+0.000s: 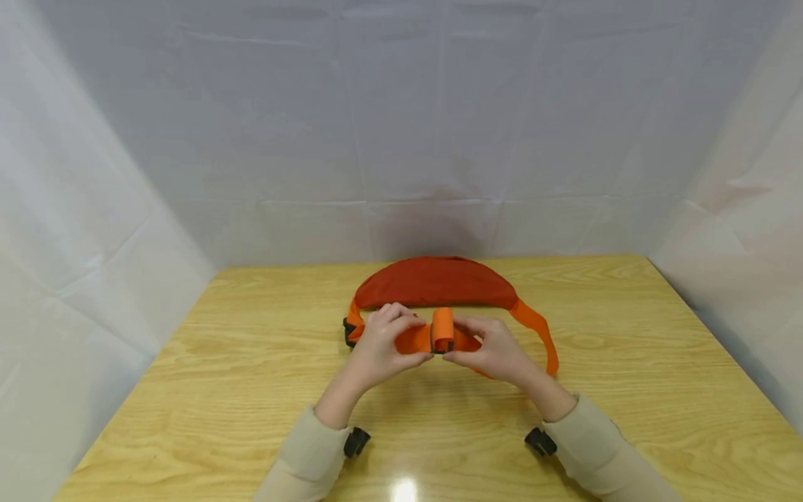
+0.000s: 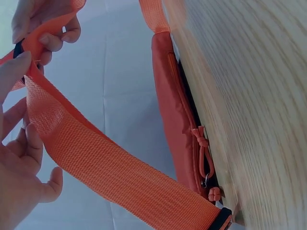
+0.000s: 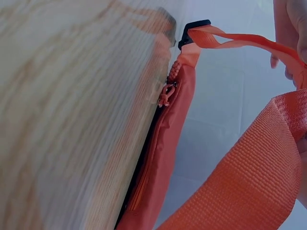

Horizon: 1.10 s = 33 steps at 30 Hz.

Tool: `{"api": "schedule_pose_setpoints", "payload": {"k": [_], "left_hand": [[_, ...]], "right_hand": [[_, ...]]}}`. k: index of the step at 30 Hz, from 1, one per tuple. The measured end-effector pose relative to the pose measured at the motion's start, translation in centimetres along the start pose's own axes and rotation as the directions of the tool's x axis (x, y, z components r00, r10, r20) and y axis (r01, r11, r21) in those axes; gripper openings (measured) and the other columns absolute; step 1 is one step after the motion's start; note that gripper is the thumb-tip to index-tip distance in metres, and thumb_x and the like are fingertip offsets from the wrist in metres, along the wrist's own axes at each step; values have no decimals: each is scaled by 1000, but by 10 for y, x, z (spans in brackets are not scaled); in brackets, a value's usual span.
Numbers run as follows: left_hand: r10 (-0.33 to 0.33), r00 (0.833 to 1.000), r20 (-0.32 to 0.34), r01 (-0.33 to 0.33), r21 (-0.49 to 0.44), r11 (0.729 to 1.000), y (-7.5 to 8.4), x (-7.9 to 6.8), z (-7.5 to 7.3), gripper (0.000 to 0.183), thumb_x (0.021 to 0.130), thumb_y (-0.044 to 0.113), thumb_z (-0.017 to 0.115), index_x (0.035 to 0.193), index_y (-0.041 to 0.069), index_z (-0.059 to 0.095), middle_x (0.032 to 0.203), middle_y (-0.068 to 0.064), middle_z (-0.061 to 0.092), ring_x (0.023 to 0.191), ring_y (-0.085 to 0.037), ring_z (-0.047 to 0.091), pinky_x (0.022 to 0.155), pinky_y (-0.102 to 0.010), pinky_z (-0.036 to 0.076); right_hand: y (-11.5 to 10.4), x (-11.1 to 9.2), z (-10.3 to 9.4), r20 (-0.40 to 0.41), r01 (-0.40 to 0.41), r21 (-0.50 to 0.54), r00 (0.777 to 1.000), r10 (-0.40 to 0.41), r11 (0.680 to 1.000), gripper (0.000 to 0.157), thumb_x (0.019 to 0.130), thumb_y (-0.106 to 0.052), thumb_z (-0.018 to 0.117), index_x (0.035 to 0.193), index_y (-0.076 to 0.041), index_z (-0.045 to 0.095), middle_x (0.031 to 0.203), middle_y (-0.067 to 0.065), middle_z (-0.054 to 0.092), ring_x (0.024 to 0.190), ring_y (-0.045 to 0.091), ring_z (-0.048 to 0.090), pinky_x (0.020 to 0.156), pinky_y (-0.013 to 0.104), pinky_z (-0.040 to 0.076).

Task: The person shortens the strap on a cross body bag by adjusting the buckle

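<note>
A red waist bag [image 1: 436, 281] lies toward the table's far edge, its orange strap [image 1: 535, 321] reaching forward from both ends. My left hand [image 1: 376, 343] pinches the strap on the left side of a black slider [image 2: 18, 49]. From the other side, my right hand [image 1: 500, 350] pinches the strap close to the same slider. Between the two hands, a short strap loop [image 1: 442, 325] stands up from the slider. A black buckle [image 3: 189, 34] sits where the strap meets the bag's left end. Both thumbs are at the slider's near edge in the head view.
The wooden table [image 1: 251, 390] carries the bag. Pale sheeting [image 1: 401, 139] hangs behind it and at both sides. A cord zipper pull [image 2: 204, 151] hangs from the bag's zipper. Dark devices [image 1: 356, 442] are worn at both sleeve cuffs.
</note>
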<state>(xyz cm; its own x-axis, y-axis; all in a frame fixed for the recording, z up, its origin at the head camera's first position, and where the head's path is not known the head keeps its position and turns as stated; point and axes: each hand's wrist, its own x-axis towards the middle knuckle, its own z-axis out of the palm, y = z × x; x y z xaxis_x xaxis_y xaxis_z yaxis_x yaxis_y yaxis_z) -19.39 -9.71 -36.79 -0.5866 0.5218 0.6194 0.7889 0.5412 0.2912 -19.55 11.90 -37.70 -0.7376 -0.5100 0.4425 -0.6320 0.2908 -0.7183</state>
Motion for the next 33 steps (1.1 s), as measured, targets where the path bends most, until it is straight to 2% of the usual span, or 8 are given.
{"api": "schedule_pose_setpoints", "payload": {"k": [12, 21, 24, 27, 30, 33], "left_hand": [[6, 1000, 8, -7, 83, 997, 2, 2, 0, 39, 62, 27, 81, 92, 10, 63, 83, 2, 50, 79, -14, 43, 70, -34, 30], [-47, 998, 36, 43, 91, 995, 1, 1, -1, 39, 64, 28, 80, 95, 10, 64, 88, 3, 61, 80, -12, 49, 73, -34, 32], [-61, 998, 25, 60, 31, 998, 0, 1, -2, 34, 68, 24, 78, 96, 9, 64, 89, 2, 62, 80, -10, 52, 75, -35, 33], [-86, 996, 12, 87, -90, 992, -1, 0, -4, 25, 73, 15, 73, 95, 7, 64, 90, 0, 62, 80, -11, 55, 79, -34, 36], [-139, 990, 13, 139, -218, 966, -2, -1, -5, 17, 78, 8, 68, 94, 4, 65, 91, -3, 62, 83, -14, 56, 79, -31, 42], [-211, 977, 28, 210, -310, 927, -2, -1, -6, 15, 80, 6, 65, 94, 3, 65, 92, -6, 63, 85, -16, 58, 74, -30, 46]], "right_hand": [[1, 0, 1, -4, 17, -36, 1000, -17, 999, 50, 73, -16, 73, 117, 2, 56, 104, 12, 62, 84, 17, 59, 68, 26, 48], [3, 0, 2, -24, 54, -62, 998, -55, 997, 50, 72, -14, 74, 114, 4, 57, 102, 14, 62, 86, 18, 60, 69, 27, 48], [3, 0, 2, -42, 54, -63, 997, -57, 997, 50, 70, -12, 75, 114, 4, 57, 102, 13, 62, 84, 17, 60, 69, 28, 48], [4, 0, 1, -53, 66, -69, 996, -69, 995, 49, 70, -11, 75, 114, 3, 57, 101, 12, 63, 82, 15, 60, 67, 28, 48], [5, -1, 1, -60, 92, -78, 993, -97, 993, 49, 70, -11, 75, 114, 4, 57, 100, 12, 63, 79, 15, 59, 65, 28, 48], [6, -1, 1, -70, 113, -92, 990, -120, 989, 49, 70, -10, 75, 113, 4, 58, 99, 13, 63, 81, 17, 60, 66, 30, 48]]}}
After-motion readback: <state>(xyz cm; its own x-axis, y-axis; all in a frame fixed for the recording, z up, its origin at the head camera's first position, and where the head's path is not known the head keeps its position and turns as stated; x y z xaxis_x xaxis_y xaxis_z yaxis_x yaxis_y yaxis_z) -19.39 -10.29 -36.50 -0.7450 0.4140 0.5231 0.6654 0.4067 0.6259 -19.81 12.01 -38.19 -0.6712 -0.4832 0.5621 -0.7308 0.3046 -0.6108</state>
